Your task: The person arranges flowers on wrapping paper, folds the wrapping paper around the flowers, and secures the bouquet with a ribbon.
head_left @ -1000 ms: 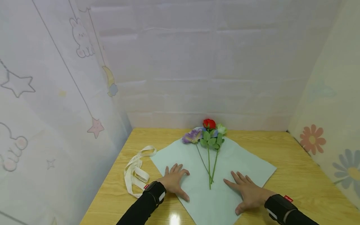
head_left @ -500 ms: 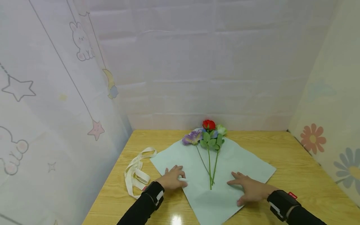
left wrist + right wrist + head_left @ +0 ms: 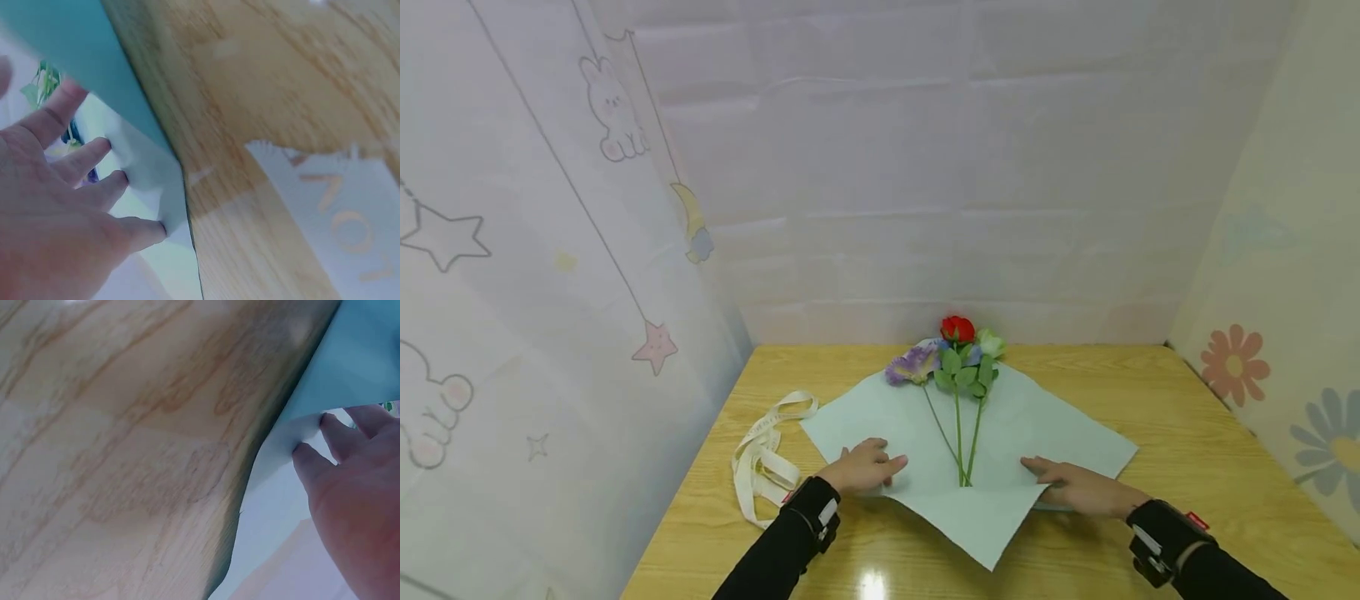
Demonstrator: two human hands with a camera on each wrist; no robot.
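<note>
A pale blue-green sheet of wrapping paper [image 3: 1056,421] lies on the table, its near part raised in a ridge and its near corner sloping towards me. Artificial flowers lie on it: a red rose [image 3: 957,329], a purple flower [image 3: 913,364] and a pale green bloom [image 3: 990,343]. Their stems [image 3: 958,433] run towards me; the raised paper hides the ends. At the paper's left edge, my left hand [image 3: 861,467] touches it with spread fingertips [image 3: 150,232]. My right hand [image 3: 1082,487] lies at the right edge, fingertips [image 3: 307,456] against the paper; the flap hides its thumb.
Loose coils of cream printed ribbon [image 3: 760,454] lie left of the paper, close to my left wrist. The wooden table [image 3: 700,517] ends at a white back curtain [image 3: 880,250]. Patterned curtains [image 3: 1247,275] stand at both sides.
The near part of the paper has risen off the table into a ridge and covers the stem ends. Both hands have shifted slightly, and my right thumb has gone behind the flap.
</note>
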